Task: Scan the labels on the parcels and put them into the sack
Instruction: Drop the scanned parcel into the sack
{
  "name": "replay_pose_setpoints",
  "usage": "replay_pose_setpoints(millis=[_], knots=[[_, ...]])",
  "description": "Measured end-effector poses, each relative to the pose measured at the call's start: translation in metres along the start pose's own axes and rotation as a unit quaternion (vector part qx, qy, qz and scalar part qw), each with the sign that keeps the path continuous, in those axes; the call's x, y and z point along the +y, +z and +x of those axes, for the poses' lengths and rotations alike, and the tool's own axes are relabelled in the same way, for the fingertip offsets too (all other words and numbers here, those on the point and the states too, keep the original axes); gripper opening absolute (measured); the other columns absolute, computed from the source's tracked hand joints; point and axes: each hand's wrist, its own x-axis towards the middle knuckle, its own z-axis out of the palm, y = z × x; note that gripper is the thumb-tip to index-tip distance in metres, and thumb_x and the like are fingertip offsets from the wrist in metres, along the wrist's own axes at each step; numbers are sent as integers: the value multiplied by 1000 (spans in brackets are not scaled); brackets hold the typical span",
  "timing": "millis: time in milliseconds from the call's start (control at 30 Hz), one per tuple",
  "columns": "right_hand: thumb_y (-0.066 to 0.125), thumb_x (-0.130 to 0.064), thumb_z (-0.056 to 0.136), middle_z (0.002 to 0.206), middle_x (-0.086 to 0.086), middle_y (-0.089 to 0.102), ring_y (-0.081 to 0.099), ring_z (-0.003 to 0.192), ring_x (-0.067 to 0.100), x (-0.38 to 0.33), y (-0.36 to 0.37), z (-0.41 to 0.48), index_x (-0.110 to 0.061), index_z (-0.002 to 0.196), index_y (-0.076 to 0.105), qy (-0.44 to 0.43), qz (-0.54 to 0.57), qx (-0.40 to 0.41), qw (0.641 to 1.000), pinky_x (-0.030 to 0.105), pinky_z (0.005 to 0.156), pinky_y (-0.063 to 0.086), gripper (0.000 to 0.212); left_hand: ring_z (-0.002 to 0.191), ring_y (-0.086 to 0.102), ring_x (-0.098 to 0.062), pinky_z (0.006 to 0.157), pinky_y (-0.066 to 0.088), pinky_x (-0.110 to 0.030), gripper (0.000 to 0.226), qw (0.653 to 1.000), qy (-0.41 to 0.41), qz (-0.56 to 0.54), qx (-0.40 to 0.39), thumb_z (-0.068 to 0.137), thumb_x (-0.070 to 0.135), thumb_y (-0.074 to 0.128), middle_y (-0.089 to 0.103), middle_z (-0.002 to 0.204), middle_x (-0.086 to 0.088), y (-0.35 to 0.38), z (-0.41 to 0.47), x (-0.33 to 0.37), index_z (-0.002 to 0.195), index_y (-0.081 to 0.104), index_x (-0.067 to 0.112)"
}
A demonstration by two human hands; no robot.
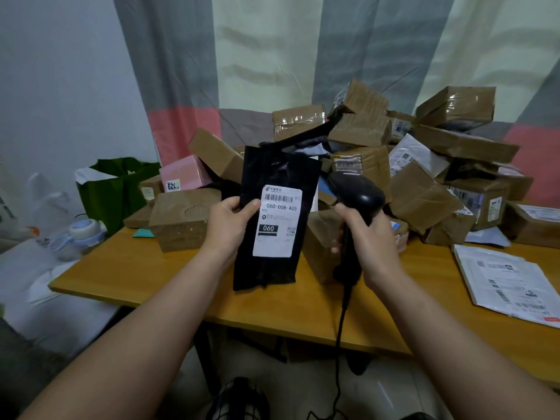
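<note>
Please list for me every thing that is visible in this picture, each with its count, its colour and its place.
black parcel: one, black with a white label, held upright over the table's near edge
scanner: one, black, corded, right of the parcel
cardboard boxes: many, brown, piled on the table
pink box: one, pink, left side of the pile
flat mailers: a few, white, at the table's right end
table: one, orange-brown wood, centre
green bag: one, green, beyond the table's left end
curtain: one, grey, cream and pink, behind the pile
left hand: one, grips the parcel's left edge
right hand: one, grips the scanner's handle
</note>
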Motion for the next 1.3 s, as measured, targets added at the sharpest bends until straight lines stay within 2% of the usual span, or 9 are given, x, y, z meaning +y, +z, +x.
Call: replay_pose_setpoints(millis=[67,133,233,333,600,733,900,1167,1300], knots=[[67,-30,88,57,-1,62,61,49,21,6,3,-12,-12,103,59,-7,-39,-25,999,31,48,52,25,77,72,-20,65,58,-33,8,1000,-7,3,29,90,17,66,75,80,-3,-3,0,-6,84,69,14],[66,-25,89,55,3,61,59,44,22,15,8,-24,-10,89,60,-12,-60,-41,997,31,44,50,17,81,72,-23,70,58,-35,7,999,-7,2,52,90,16,66,74,84,-5,-7,-1,-12,84,69,14],[65,-19,90,52,6,61,57,41,22,27,16,-36,-8,78,60,-13,-66,-56,996,29,42,48,17,82,71,-18,70,56,-29,5,997,13,16,70,90,15,66,73,86,-2,-9,-2,-16,85,67,17],[65,-21,90,53,6,62,60,43,24,34,23,-43,-7,81,61,-7,-71,-72,995,30,43,49,17,76,69,-12,65,55,-22,9,996,24,17,84,89,13,67,70,82,1,-10,-4,-15,83,62,18],[63,-24,92,55,10,63,62,45,26,30,34,-48,-7,84,61,13,-72,-76,994,31,44,52,19,72,66,-9,67,55,-22,6,997,31,30,64,90,10,65,69,79,0,-18,-5,-15,84,66,13],[62,-24,92,56,11,63,61,45,28,28,35,-48,-6,83,62,15,-75,-75,994,31,45,51,20,79,65,-16,70,54,-27,3,996,26,46,69,89,13,66,69,87,-11,-20,-6,-16,88,68,12],[61,-25,92,58,15,64,62,46,28,29,33,-48,-4,80,62,18,-85,-83,993,31,46,52,24,75,64,-15,64,52,-22,8,995,28,61,69,89,14,66,67,79,-4,-20,-7,-15,81,67,15],[63,-25,92,57,9,64,62,45,25,31,34,-52,-8,79,62,17,-77,-78,994,29,46,51,22,91,66,-28,82,55,-40,5,992,34,113,44,89,12,66,69,93,-11,-20,-16,-11,93,66,12],[62,-20,92,55,7,62,59,43,21,26,45,-62,-10,82,60,18,-48,-103,993,28,43,50,14,84,66,-15,76,56,-35,7,983,95,136,74,88,15,68,68,84,7,-36,-37,1,89,65,22]])
